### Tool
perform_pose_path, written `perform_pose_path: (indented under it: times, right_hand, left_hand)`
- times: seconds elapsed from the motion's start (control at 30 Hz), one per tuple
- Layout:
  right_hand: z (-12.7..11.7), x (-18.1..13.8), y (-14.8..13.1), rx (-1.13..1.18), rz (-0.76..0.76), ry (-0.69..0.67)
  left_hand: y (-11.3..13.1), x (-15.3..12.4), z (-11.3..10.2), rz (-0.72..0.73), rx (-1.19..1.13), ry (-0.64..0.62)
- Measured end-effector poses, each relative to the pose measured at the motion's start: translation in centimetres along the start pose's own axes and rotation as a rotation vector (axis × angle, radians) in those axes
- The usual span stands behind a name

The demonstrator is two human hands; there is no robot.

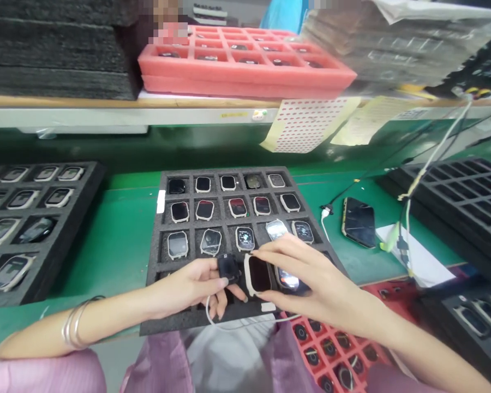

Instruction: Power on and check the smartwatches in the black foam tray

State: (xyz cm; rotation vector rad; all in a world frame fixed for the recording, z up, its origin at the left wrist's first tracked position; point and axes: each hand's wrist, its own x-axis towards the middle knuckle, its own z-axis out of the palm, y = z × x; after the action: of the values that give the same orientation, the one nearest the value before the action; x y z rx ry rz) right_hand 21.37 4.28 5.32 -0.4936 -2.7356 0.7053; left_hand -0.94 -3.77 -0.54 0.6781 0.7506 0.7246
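Observation:
My left hand (200, 284) grips a small black square device (228, 266) between thumb and fingers; a thin white cable (229, 327) loops below that hand. Just to its right, my right hand (315, 275) pinches a strapless smartwatch (259, 274) by its edges, its dark screen facing up. Both hands are over the front part of a dark grey foam tray (188, 224), whose compartments hold several more watch bodies. Some screens there are lit, such as one watch (244, 238) in the third row. My right hand hides part of the tray's right side.
Another foam tray of watches (94, 180) is at the left. A phone (359, 222) and cables (407, 218) lie at the right, beside a dark tray (474, 191). A red tray (323, 355) sits low in front. Overhead, a shelf (188, 115) carries a pink foam tray (245, 82).

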Motion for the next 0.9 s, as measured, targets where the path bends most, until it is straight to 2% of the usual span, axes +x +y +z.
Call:
perform_pose_path:
  times: [0.13,0.23,0.33,0.5,0.9]
  right_hand:
    - [0.8,1.6,-0.6,-0.073,-0.11,0.007]
    - [1.7,2.7,-0.4,-0.172,-0.14,-0.038]
    - [2.1,3.1,0.0,-0.167,-0.154,-0.038]
    - [2.6,3.0,0.7,-0.008,-0.161,-0.018]
    - [3.6,2.8,0.6,0.12,-0.175,0.073]
  left_hand:
    - [0.1,-0.1,0.1,0.024,0.034,-0.023]
    - [0.2,-0.2,0.5,0.107,0.047,-0.04]
    - [0.1,-0.1,0.8,0.179,0.149,0.001]
    - [-0.1,-0.1,0.8,0.14,0.255,0.101]
    - [0.2,-0.5,0.4,0.072,0.254,0.001]
